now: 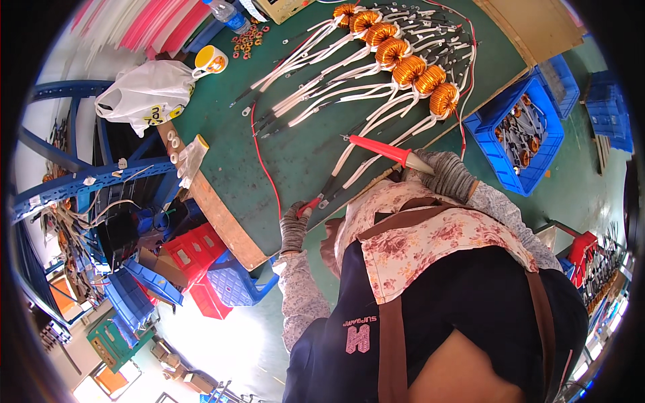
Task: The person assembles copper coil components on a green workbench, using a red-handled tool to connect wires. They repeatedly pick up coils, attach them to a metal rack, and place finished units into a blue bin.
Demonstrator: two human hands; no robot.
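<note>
My right hand (449,176), in a grey knit glove, is closed round the pale end of a red test probe (377,148). The probe's metal tip points left, over the white-sleeved leads. My left hand (293,228), gloved too, grips a small red clip (310,206) at the bench's near edge. Beside the clip lies a ring terminal (324,203) on a coil lead; whether they touch I cannot tell. A red wire (269,176) runs up the bench from near my left hand. Several copper-wound toroidal coils (408,70) lie in a slanting row, their leads spread to both sides.
On the green bench (222,154) stand a mug (210,60), a white plastic bag (144,94), a bottle (228,16) and small rings (247,44). Right of the bench sits a blue crate (517,134) of coils. A wooden strip (225,221) edges the left side; red bins (198,252) stand below.
</note>
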